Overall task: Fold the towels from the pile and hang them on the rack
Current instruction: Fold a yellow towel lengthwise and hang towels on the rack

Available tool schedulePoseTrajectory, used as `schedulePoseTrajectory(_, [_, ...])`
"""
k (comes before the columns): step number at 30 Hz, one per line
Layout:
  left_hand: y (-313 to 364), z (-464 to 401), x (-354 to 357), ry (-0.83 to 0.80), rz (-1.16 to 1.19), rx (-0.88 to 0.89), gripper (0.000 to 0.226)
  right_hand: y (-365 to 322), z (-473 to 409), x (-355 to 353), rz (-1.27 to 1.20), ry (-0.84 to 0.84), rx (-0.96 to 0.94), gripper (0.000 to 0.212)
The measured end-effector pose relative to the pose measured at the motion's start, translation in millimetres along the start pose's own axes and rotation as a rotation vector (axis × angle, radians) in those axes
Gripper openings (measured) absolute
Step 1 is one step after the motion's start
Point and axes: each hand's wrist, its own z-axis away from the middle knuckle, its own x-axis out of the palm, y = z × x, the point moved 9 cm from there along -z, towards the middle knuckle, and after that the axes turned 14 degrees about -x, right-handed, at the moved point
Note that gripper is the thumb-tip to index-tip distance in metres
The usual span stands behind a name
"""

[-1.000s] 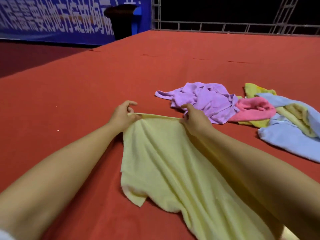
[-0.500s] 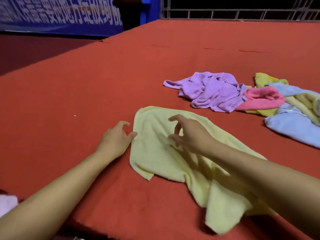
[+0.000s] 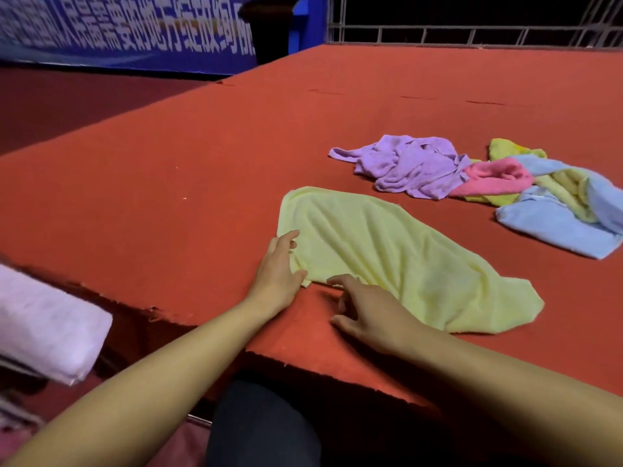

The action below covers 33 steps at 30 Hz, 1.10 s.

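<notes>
1. Looking at the yellow towel (image 3: 387,257) as the landmark here: it's laid out rumpled and skewed on the red tabletop (image 3: 202,170), close to the near edge.
2. The left hand (image 3: 278,269) is rested on the towel's near-left corner, fingers loosely spread, with nothing clearly pinched.
3. The right hand (image 3: 367,308) is held just in front of the towel's near edge, fingers relaxed and slightly curled, with the fingertips at the hem; whether any cloth is actually caught can't be told.
4. The rest of the pile (image 3: 488,183) (purple, pink, blue, more yellow) is heaped beyond the towel to the right, well apart from it.
5. What could go wrong, probably: wrinkles fanning out from the near-left corner could get folded in if the cloth isn't smoothed first, so a lopsided fold would be made.
6. Since the towel's so near the tabletop edge, a tug toward the body could drag it off.
</notes>
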Motion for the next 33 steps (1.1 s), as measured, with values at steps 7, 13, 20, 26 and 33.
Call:
schedulePoseTrajectory(7, [-26.4, -5.6, -41.8, -0.089, 0.483, -0.156, 0.065, 13.2, 22.7, -23.2, 0.092, 0.084, 0.043, 0.074])
schedulePoseTrajectory(13, [-88.4, -5.2, -105.4, -0.073, 0.442, -0.317, 0.047, -9.4, 33.7, -19.6, 0.122, 0.067, -0.067, 0.072])
schedulePoseTrajectory(20, [-56.5, 3.1, -98.0, 0.06, -0.131, -0.137, 0.033, -15.6, 31.3, -21.6, 0.078, 0.117, -0.08, 0.067])
schedulePoseTrajectory(26, [51.0, 9.9, -9.9, -0.08, -0.109, 0.18, 0.026, 24.8, 75.5, -71.6, 0.095, 0.341, 0.075, 0.05])
schedulePoseTrajectory(33, [187.5, 14.0, 110.0, -0.365, 0.003, 0.407, 0.031, 138.1, 176.6, -148.3, 0.293, 0.549, 0.56, 0.053])
